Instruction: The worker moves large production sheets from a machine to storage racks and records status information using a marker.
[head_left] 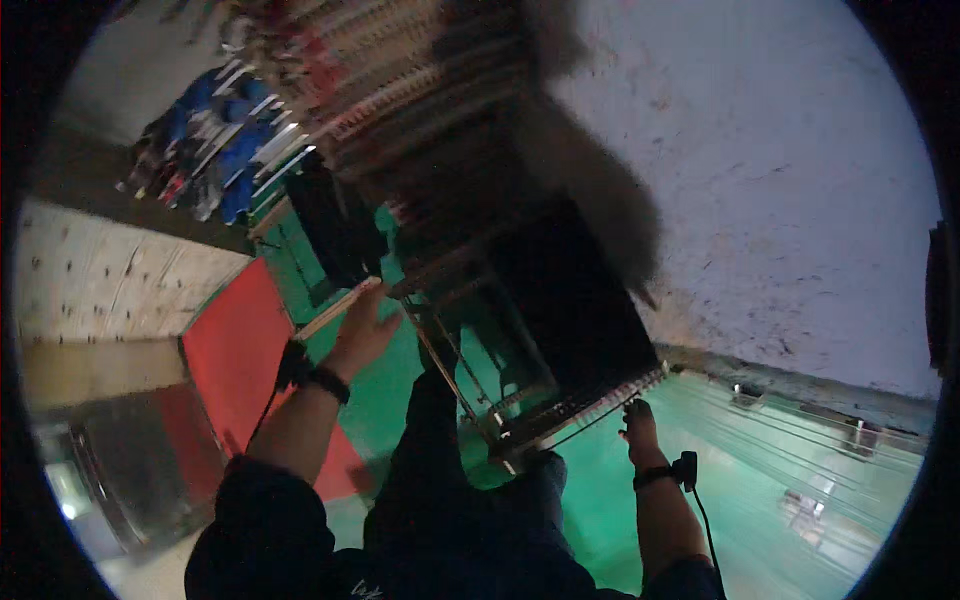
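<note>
My left hand (362,335), with a dark band at the wrist, reaches forward with its fingers stretched and the thumb apart. Its fingertips are at the end of a thin wooden bar (335,308); whether they touch it I cannot tell. On the right, my right hand (641,428) is beside the corner of a dark wooden frame (520,437) with a black panel (570,300). Its fingers look loosely bent and apart, and no held thing shows. Contact with the frame is unclear, as the picture is dim and blurred.
A red panel (245,350) stands at the left by a pale spotted board (110,280). Blue cloths and pale rods (235,145) are piled at the upper left. A stained white wall (770,180) rises on the right, above a green floor (620,520) with stretched threads (800,440).
</note>
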